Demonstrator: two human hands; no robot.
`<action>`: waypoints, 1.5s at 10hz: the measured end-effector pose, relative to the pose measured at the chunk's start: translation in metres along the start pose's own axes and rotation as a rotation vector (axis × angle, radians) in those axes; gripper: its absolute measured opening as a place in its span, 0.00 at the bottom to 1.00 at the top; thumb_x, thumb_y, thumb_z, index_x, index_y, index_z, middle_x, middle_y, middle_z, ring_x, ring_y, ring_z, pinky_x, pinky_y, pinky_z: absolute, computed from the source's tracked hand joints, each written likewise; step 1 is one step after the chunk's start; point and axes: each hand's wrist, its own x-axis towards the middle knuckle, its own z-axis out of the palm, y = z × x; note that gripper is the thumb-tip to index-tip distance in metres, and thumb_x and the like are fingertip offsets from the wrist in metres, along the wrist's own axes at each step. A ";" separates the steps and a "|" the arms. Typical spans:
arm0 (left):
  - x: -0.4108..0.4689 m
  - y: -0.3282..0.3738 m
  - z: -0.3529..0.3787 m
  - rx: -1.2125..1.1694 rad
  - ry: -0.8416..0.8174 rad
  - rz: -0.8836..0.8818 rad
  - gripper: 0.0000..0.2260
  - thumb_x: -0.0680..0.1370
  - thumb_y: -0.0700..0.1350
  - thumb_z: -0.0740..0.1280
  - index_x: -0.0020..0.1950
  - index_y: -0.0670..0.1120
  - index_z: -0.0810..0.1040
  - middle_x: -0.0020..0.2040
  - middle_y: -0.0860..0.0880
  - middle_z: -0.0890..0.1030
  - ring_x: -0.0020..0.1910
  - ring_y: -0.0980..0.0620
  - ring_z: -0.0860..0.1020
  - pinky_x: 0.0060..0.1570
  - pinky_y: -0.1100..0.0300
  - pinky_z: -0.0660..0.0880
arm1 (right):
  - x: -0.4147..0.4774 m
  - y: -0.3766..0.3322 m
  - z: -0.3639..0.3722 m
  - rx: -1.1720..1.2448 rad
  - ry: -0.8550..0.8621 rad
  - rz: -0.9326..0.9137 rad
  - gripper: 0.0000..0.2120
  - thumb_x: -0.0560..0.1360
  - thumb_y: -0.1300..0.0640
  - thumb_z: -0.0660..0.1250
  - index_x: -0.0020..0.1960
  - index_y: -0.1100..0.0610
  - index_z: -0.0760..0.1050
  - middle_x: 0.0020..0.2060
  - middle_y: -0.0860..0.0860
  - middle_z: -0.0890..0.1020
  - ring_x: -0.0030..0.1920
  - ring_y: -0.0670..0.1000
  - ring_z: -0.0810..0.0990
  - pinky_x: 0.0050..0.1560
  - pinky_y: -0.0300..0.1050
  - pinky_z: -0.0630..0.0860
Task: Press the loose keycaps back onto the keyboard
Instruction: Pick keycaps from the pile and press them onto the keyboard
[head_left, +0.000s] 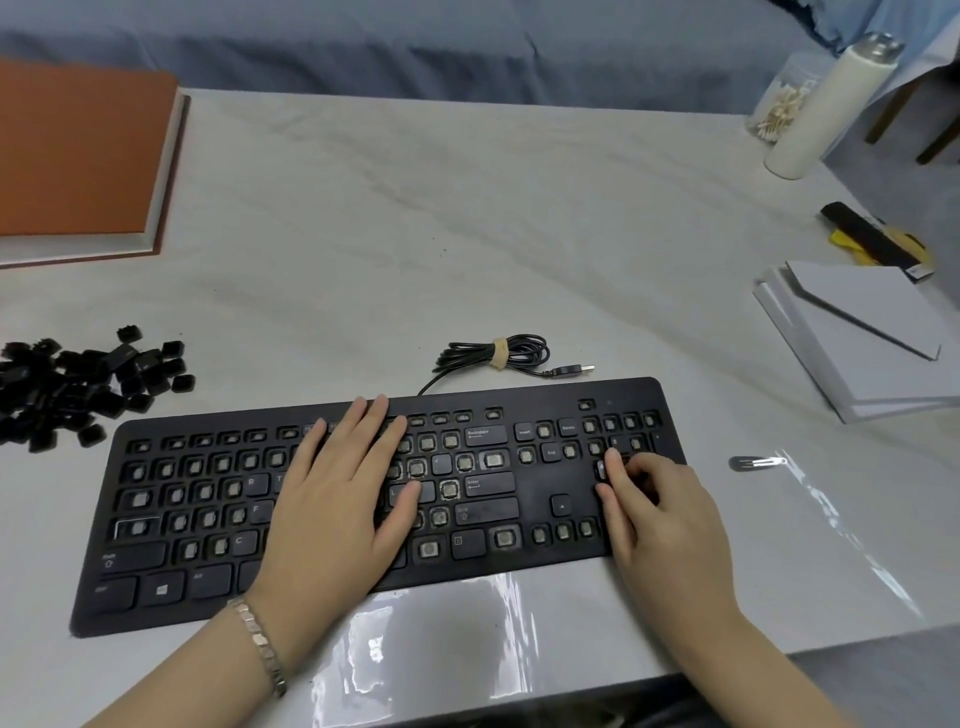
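Keyboard (545, 493) on tabletop (467, 234), many switches bare.
Left hand (332, 499) flat, fingers straight; right hand (660, 514) curled over numpad, grip unclear; loose keycaps (78, 384) at 10 o'clock.

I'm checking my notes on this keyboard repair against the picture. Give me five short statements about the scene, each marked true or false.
1. The loose keycaps lie in a pile left of the keyboard. True.
2. The left hand lies flat on the middle of the keyboard. True.
3. The USB plug is plugged into a computer. False: it lies free on the table behind the keyboard, beside the bundled cable.
4. The Backspace keycap is missing. False: it is on the keyboard.
5. The right hand is at the number pad. True.
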 end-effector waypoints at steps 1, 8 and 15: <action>0.000 0.000 -0.001 -0.001 -0.001 0.000 0.25 0.75 0.54 0.54 0.65 0.41 0.74 0.68 0.43 0.71 0.69 0.46 0.67 0.68 0.49 0.56 | -0.001 0.004 0.000 0.070 -0.006 0.065 0.13 0.70 0.62 0.66 0.53 0.64 0.80 0.41 0.60 0.78 0.38 0.60 0.76 0.36 0.49 0.74; 0.000 -0.001 0.001 0.000 -0.009 0.004 0.25 0.75 0.53 0.54 0.65 0.41 0.74 0.68 0.44 0.71 0.69 0.46 0.67 0.69 0.50 0.55 | 0.018 0.009 -0.008 0.280 -0.190 0.203 0.10 0.67 0.63 0.74 0.47 0.60 0.82 0.42 0.51 0.78 0.45 0.51 0.74 0.46 0.32 0.63; -0.003 -0.008 -0.004 -0.186 0.006 0.039 0.19 0.78 0.50 0.60 0.67 0.46 0.72 0.70 0.51 0.67 0.71 0.56 0.60 0.72 0.58 0.49 | 0.026 -0.038 -0.015 0.059 -0.214 0.107 0.04 0.68 0.64 0.72 0.42 0.64 0.81 0.35 0.55 0.77 0.36 0.58 0.76 0.34 0.49 0.75</action>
